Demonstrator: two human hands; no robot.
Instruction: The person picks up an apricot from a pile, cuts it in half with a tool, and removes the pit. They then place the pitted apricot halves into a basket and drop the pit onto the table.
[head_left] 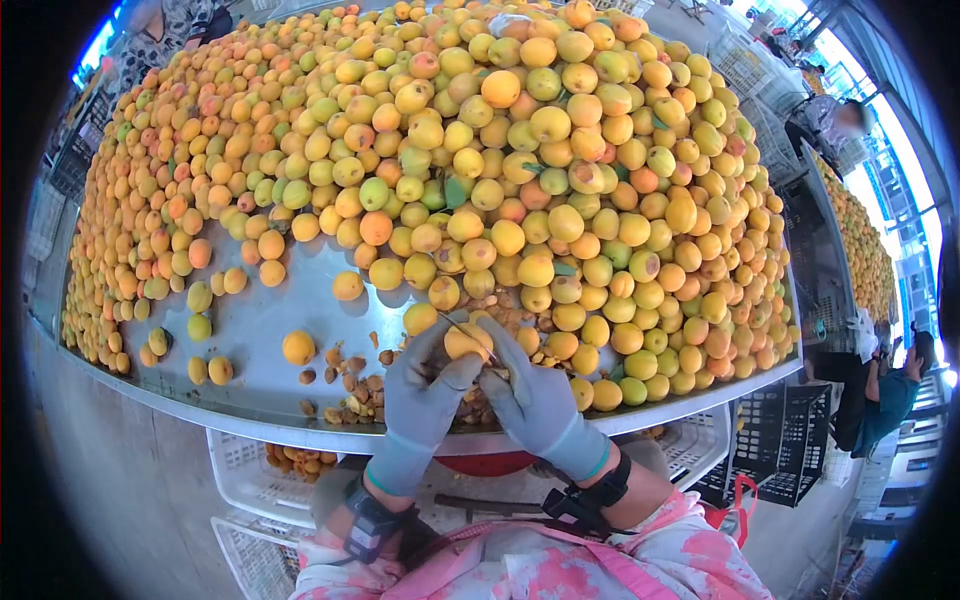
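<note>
Both my hands wear grey gloves and meet over the near edge of a metal table. In the fingers of my left hand (422,372) sits a yellow-orange apricot (466,342). My right hand (522,385) is closed on a small knife, whose thin dark blade (462,324) crosses the apricot; its handle is hidden by my fingers. Around and below my hands lie brown pits (362,394) and scraps of fruit. A loose apricot (298,347) rests on the table to the left.
A large heap of apricots (560,180) covers most of the metal table (262,325). White crates (255,480) stand beneath the near edge, one holding fruit. Black crates (785,440) are at right. Other people (885,400) are near further tables and at the far left.
</note>
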